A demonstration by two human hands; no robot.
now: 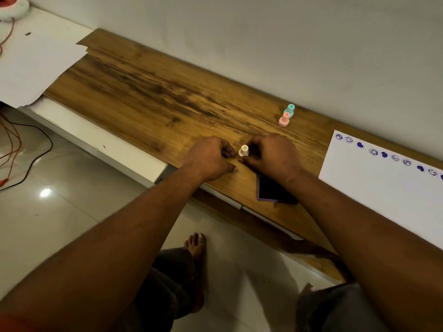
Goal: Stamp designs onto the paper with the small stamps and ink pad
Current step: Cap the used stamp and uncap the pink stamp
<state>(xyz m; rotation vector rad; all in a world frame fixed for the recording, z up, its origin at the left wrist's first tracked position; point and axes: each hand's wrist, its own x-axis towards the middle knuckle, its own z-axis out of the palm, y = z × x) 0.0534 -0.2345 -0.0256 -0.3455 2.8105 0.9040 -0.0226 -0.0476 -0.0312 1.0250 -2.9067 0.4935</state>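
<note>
A small cream stamp (244, 150) stands on the wooden desk (148, 97) between my two hands. My left hand (211, 158) is curled just left of it, fingertips near its base. My right hand (271, 154) is curled on its right side, fingers touching or close to it; which hand grips it is hidden. A purple ink pad (268, 190) lies open near the desk's front edge, partly under my right wrist. The white paper (374, 183) at the right carries a row of blue stamped faces and hearts. A pink stamp (284, 119) and a teal stamp (290, 110) stand near the wall.
Another white sheet (31, 65) covers the desk's far left end. Red and black cables (21, 149) hang down to the tiled floor at the left. A wall runs along the back of the desk. My bare foot (196, 267) rests on the floor below.
</note>
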